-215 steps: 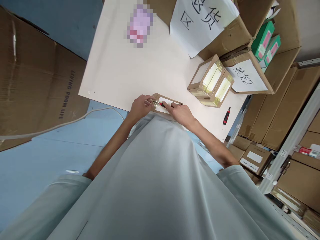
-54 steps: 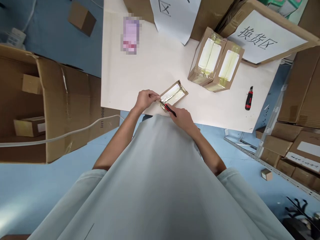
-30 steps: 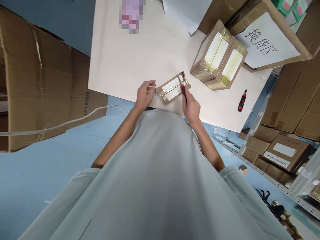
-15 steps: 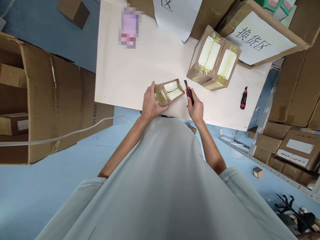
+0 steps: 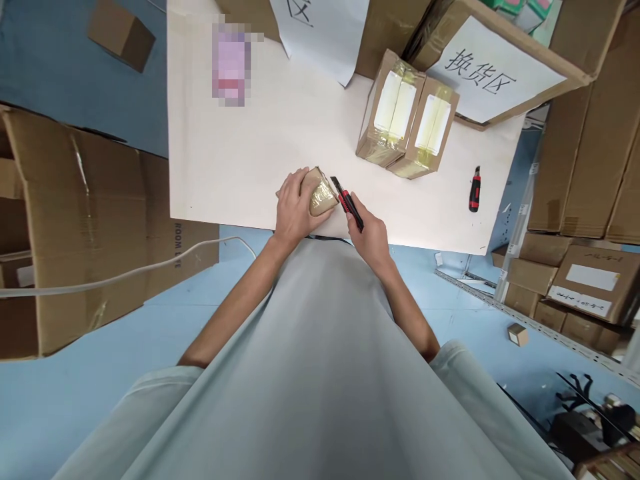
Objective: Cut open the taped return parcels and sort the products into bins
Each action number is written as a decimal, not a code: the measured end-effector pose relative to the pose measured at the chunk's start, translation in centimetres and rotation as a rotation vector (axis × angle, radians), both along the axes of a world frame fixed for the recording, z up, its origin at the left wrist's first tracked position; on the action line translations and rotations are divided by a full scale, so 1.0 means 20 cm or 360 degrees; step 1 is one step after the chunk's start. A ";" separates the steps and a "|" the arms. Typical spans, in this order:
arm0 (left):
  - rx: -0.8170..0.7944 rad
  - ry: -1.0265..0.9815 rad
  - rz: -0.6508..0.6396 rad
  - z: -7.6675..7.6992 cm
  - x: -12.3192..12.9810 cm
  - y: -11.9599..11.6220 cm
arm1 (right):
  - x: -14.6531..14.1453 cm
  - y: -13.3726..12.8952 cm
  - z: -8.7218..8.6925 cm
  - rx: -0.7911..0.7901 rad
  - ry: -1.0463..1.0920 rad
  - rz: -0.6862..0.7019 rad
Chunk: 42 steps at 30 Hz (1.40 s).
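Observation:
A small cardboard box (image 5: 323, 195) with shiny tape over its end lies at the front edge of the white table (image 5: 240, 153). My left hand (image 5: 296, 205) grips it from the left, fingers over the top and thumb along the near side. Much of the box is hidden under that hand. In my right hand (image 5: 367, 233) is a red and black utility knife (image 5: 349, 205), its dark blade out and pointing up and left. The blade tip is close to the box's right end; whether they touch I cannot tell.
Two taped boxes (image 5: 407, 120) with white labels stand toward the back right. Another utility knife (image 5: 475, 190) lies at the right. Behind are larger cartons with paper signs (image 5: 480, 73). A pixelated purple item (image 5: 231, 65) is at the back left. A big open carton (image 5: 100, 233) stands left.
The small box has been turned in my left hand, so its taped end shows instead of the labelled face. My right hand and the knife have shifted left and nearer to me.

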<state>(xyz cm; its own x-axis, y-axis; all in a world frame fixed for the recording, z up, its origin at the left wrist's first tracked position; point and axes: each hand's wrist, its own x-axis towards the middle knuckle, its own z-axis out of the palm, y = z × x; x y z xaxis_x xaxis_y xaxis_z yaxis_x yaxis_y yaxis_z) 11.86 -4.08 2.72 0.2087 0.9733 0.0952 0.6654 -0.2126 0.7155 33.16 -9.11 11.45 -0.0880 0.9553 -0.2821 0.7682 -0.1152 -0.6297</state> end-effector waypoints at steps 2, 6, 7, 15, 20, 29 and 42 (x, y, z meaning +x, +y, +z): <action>0.0003 0.0005 -0.0009 0.00 0.01 0.00 | 0.00 0.01 0.02 0.0023 -0.0084 0.0056; -0.0002 -0.0009 -0.0017 -0.01 0.04 0.01 | -0.02 0.06 0.05 -0.0045 -0.0295 0.0169; -0.0003 -0.0018 -0.0018 -0.01 0.05 0.02 | -0.03 0.07 0.07 -0.0086 -0.0361 0.0193; -0.0014 -0.0086 -0.0023 0.00 0.10 0.04 | -0.13 0.11 0.23 -0.0409 -0.0846 0.0308; -0.0034 -0.0059 -0.0087 0.00 0.14 0.04 | -0.16 0.10 0.26 -0.0474 -0.1022 0.0332; -0.0092 -0.0111 -0.0096 -0.01 0.19 0.06 | -0.23 0.15 0.29 -0.0502 -0.1148 0.0397; -0.0093 -0.0073 -0.0161 -0.03 0.24 0.03 | -0.13 0.11 0.33 -0.0587 -0.1158 0.0450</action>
